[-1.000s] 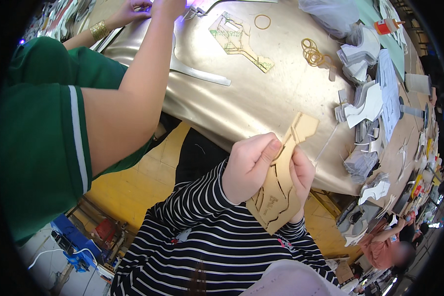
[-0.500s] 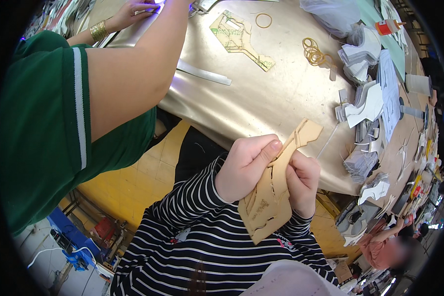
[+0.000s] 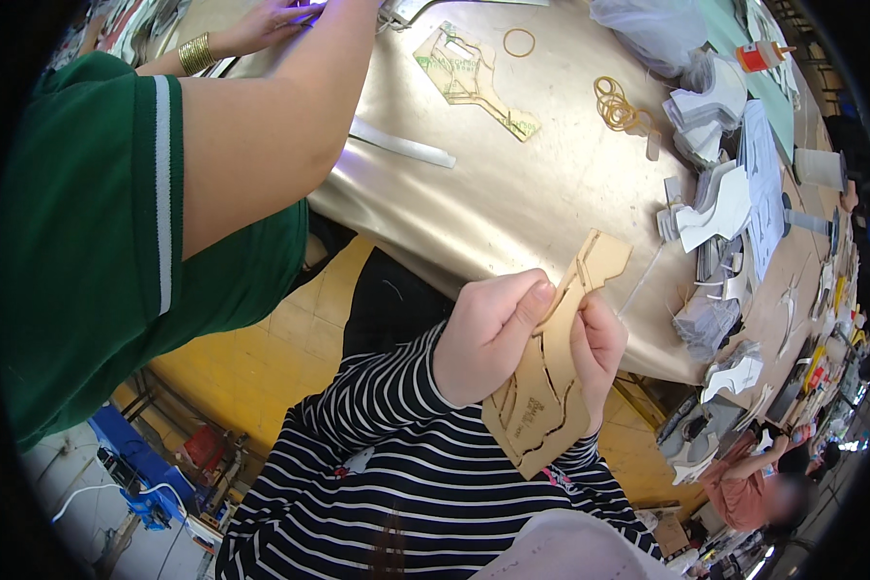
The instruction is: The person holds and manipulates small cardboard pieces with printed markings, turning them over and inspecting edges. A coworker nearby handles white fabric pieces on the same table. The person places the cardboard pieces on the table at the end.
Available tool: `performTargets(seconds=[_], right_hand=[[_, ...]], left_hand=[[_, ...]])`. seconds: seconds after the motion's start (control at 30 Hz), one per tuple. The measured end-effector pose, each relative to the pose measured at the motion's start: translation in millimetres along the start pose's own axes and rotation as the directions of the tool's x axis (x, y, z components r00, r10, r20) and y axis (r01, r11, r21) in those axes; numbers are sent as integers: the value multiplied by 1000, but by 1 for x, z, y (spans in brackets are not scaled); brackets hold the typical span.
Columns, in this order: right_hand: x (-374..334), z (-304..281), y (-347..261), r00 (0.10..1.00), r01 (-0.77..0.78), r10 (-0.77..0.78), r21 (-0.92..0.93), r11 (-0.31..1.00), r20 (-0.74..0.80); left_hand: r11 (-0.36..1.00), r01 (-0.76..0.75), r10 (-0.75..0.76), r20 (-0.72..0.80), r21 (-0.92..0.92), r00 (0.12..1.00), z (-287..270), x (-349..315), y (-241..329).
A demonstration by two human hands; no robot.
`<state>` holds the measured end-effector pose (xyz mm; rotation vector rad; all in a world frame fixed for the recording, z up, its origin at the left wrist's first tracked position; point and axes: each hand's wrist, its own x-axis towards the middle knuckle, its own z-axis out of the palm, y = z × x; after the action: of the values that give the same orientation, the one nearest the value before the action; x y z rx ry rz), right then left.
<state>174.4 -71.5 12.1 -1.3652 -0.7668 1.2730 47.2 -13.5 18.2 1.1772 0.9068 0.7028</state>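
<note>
Between my two hands is a tan, flat cut-out template (image 3: 541, 411) with narrow curved slots and small dark print, held tilted above my lap near the table's edge. My left hand (image 3: 493, 333) is closed on its left edge, thumb on the upper face. On the opposite edge, my right hand (image 3: 599, 353) grips it with curled fingers, partly hidden behind the board. The template's narrow end points up toward the table. A similar slotted template (image 3: 469, 82) with green print lies on the table beyond my hands.
A co-worker's bare arm (image 3: 271, 145) and green sleeve fill the left side. On the gold-coloured table (image 3: 551, 193) lie rubber bands (image 3: 617, 106), a pale strip (image 3: 401, 143), stacked cut pieces (image 3: 715, 208) and a glue bottle (image 3: 762, 54). A thread spool (image 3: 820, 166) stands at the right.
The template has turned slightly in my hands, so its slots and print show more plainly. My left hand has shifted a little to the right. The co-worker's arm has moved slightly.
</note>
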Motion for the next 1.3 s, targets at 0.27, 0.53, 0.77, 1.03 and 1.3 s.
performTargets(seconds=[0.27, 0.53, 0.77, 1.03, 1.3], right_hand=[[12, -17, -9, 955, 181, -112, -242, 953, 276], [-3, 8, -2, 989, -144, 147, 143, 979, -16], [4, 2, 1, 990, -102, 120, 205, 973, -78], [7, -1, 8, 979, 12, 29, 194, 981, -204], [4, -8, 8, 985, 168, -170, -133, 977, -2]], left_hand=[[1000, 22, -23, 71, 15, 997, -5, 3, 1], [995, -70, 67, 45, 70, 997, -4, 7, -5], [997, 48, -44, 62, -65, 997, 2, 4, -3], [992, 39, -24, 125, -120, 992, 1, 3, -3], [1000, 16, -14, 106, -12, 994, -8, 4, 1]])
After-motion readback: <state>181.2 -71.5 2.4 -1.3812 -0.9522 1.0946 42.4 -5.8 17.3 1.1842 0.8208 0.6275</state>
